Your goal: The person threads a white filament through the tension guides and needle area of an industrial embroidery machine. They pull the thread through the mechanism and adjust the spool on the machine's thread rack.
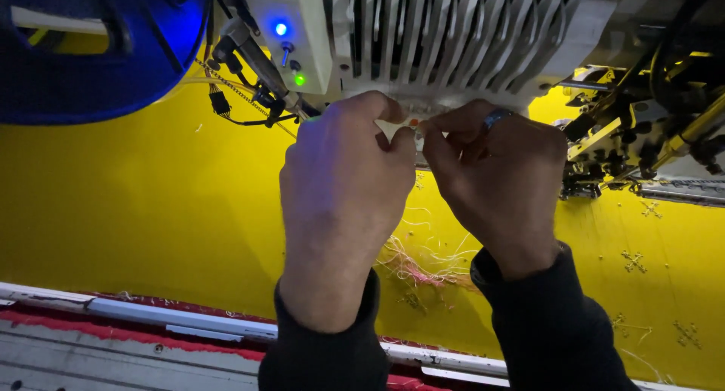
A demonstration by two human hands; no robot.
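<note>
Dim scene, yellow cloth (113, 202) brightest, machine lamps (281, 29) glowing blue and green, corners dark, focus soft

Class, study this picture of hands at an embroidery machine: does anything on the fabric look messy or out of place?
Yes. A tangle of loose pink and white threads lies on the yellow fabric between the wrists, below the left hand and right hand. It looks like stray clumps, unlike the small neat stitched motifs elsewhere.

Open room over the yellow fabric (136, 210) at lower left. Blocked above by the embroidery machine head (453, 36), at upper left by the blue spool (91, 51), at right by neighbouring mechanism (642, 134).
</note>
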